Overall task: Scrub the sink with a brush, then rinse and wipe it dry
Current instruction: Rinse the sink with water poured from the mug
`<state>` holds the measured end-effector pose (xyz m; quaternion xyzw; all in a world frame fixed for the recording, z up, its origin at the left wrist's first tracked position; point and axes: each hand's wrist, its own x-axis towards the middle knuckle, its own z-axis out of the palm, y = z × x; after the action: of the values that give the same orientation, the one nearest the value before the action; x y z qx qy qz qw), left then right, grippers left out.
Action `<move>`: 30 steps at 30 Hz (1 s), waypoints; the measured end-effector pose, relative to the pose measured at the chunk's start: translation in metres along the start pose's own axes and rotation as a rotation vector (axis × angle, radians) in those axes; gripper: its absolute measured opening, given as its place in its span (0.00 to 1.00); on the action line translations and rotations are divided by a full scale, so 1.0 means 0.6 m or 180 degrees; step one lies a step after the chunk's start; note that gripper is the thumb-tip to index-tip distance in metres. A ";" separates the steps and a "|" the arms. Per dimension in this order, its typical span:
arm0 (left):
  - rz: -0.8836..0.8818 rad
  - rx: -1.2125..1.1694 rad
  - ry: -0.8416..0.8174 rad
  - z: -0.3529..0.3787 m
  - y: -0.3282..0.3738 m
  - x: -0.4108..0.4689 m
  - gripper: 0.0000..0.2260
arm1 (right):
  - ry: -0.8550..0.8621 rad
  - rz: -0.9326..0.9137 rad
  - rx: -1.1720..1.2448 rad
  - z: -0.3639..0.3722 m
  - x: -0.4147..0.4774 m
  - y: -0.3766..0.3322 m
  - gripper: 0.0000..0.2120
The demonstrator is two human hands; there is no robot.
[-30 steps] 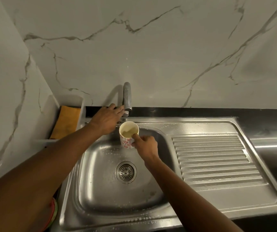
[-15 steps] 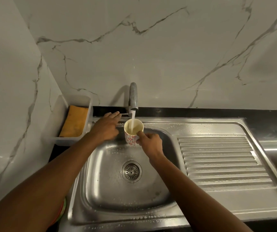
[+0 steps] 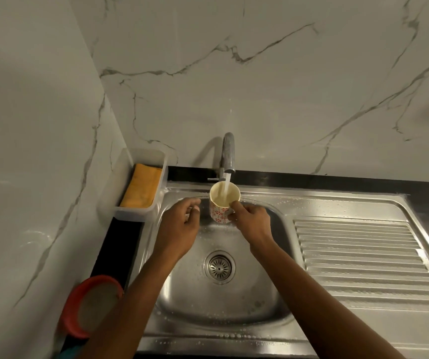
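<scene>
Now: R hand fingers curl round white red-patterned cup, upright under steel tap stream, over wet stainless-steel sink. L hand fingers loosely curled, empty. Cup prob. slippery, heavier w/ water; grip its body.

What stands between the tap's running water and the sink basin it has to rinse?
The patterned cup, held by the right hand, sits directly under the tap and catches the stream above the sink basin.
</scene>
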<state>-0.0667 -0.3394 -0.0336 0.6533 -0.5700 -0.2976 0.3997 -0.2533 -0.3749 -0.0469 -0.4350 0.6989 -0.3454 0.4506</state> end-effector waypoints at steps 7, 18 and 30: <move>-0.0077 -0.0146 0.0023 -0.001 0.014 -0.011 0.11 | -0.0019 -0.0057 0.0013 -0.001 -0.007 -0.009 0.15; -0.0066 -0.0094 0.0016 -0.003 0.023 -0.013 0.11 | -0.0025 -0.0096 -0.0007 0.002 -0.011 -0.018 0.15; -0.0060 -0.0041 -0.0004 0.002 0.030 -0.018 0.12 | 0.0014 -0.0090 -0.0001 -0.003 -0.009 -0.017 0.15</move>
<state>-0.0785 -0.3298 -0.0196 0.6559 -0.5621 -0.3054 0.4007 -0.2510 -0.3736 -0.0352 -0.4442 0.6937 -0.3526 0.4440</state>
